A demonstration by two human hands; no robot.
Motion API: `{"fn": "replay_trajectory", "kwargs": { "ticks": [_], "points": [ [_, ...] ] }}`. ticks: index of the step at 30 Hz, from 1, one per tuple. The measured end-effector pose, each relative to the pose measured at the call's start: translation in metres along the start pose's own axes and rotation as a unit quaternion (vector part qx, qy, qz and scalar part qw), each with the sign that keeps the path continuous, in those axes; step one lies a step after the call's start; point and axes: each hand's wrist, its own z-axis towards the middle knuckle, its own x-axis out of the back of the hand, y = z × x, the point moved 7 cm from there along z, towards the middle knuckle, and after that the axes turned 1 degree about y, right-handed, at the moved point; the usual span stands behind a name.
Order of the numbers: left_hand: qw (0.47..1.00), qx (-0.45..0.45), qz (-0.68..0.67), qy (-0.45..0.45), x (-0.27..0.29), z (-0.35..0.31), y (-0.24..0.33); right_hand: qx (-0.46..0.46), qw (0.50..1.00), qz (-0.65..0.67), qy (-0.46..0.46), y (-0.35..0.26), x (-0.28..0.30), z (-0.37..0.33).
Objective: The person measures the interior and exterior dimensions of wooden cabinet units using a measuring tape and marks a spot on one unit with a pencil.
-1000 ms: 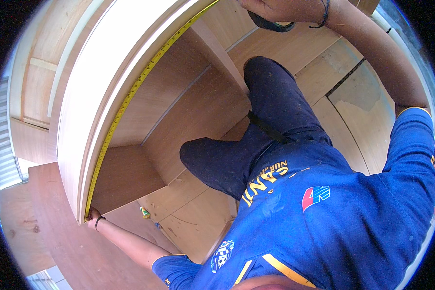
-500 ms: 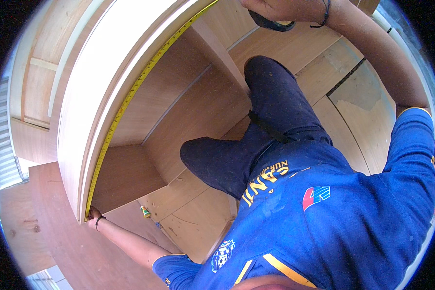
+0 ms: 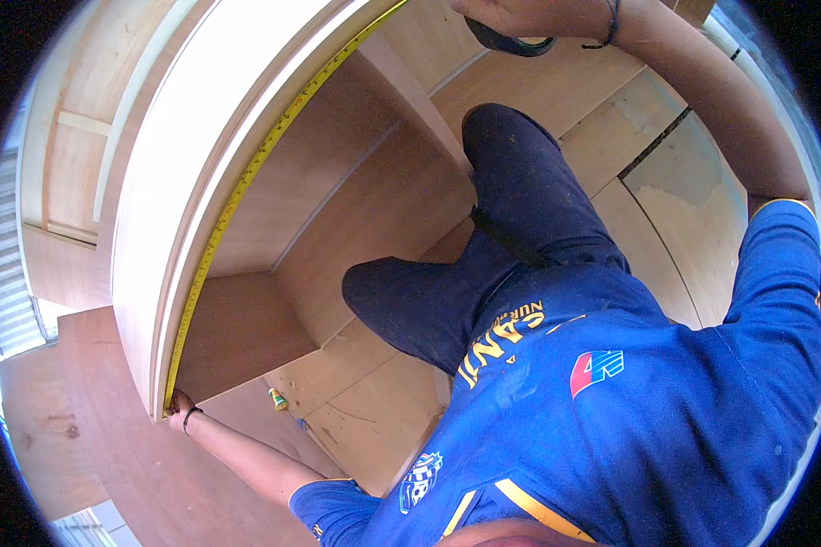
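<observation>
A yellow tape measure blade runs stretched along the inner edge of a long pale wooden panel. At the lower left, the fingers of my left hand are closed on the blade's end, against the panel's corner. My right hand is at the top, partly cut off by the picture's edge. It is closed around a dark rounded case, which looks like the tape measure's body. Where blade and case meet lies outside the picture.
Below the blade is a brown wooden cabinet interior with a divider. My knees are bent beside it. A small green and yellow container lies near wooden boards. Corrugated sheeting shows at far left.
The view has shifted very slightly. Both hands keep their hold, and the blade stays stretched along the panel.
</observation>
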Motion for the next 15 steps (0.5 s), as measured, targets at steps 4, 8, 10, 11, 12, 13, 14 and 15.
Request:
{"fn": "replay_trajectory", "kwargs": {
  "ticks": [4, 8, 10, 11, 12, 13, 14, 15],
  "points": [
    [1.0, 0.01, -0.006, -0.02, -0.006, 0.007, 0.008, -0.002, 1.0, 0.011, 0.001, 0.003, 0.004, -0.001],
    [0.999, -0.018, 0.026, 0.01, -0.007, 0.015, 0.019, -0.01, 1.0, -0.027, 0.003, 0.002, 0.005, -0.004],
    [0.999, -0.028, 0.029, -0.007, -0.008, 0.016, 0.019, 0.002, 1.0, -0.018, 0.019, 0.002, 0.003, -0.004],
    [0.999, -0.021, 0.028, -0.002, -0.005, 0.016, 0.016, 0.009, 1.0, -0.014, 0.025, 0.002, 0.002, -0.003],
    [1.0, -0.015, 0.028, 0.002, -0.003, 0.015, 0.014, 0.008, 1.0, -0.014, 0.02, 0.001, 0.001, -0.003],
    [1.0, -0.009, 0.027, 0.007, 0.0, 0.013, 0.011, 0.007, 1.0, -0.013, 0.015, 0.0, 0.0, -0.002],
    [1.0, 0.002, 0.007, 0.006, 0.001, 0.012, 0.008, 0.006, 1.0, -0.012, 0.01, 0.0, -0.001, -0.001],
    [1.0, 0.011, -0.013, 0.004, 0.002, 0.01, 0.008, 0.006, 1.0, -0.013, 0.009, -0.001, -0.002, 0.0]
  ]
}}
